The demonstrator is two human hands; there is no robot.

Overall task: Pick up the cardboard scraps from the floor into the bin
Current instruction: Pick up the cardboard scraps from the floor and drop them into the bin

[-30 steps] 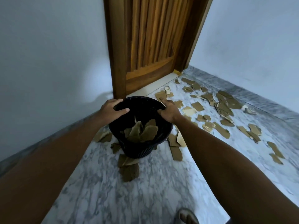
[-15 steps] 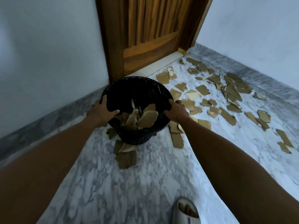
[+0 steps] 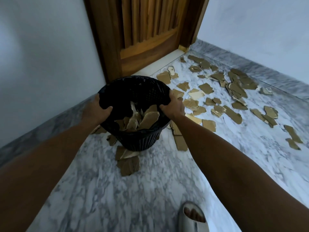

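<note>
Hands are gripping the bin (image 3: pixel 138 139), a black mesh basket, one on each side of its rim. The left hand (image 3: pixel 96 109) is clamping the rim's left side, its fingers (image 3: pixel 107 108) curled over the edge and pressed together against the plastic. The right hand (image 3: pixel 173 106) is holding the right side, its fingers (image 3: pixel 163 107) likewise hooking over the rim and closed on it. The bin is tilting toward the person near the floor's far left corner, just in front of the wooden door (image 3: pixel 147 36); whether its base is touching the floor (image 3: pixel 150 190) cannot be told. Several cardboard scraps are lying inside it (image 3: pixel 148 117). More scraps are lying on the marble floor just beside its base (image 3: pixel 128 164), and many others are lying scattered across the floor toward the right wall (image 3: pixel 237 91). A foot in a pale sandal (image 3: pixel 194 218) is showing at the floor's near edge.
</note>
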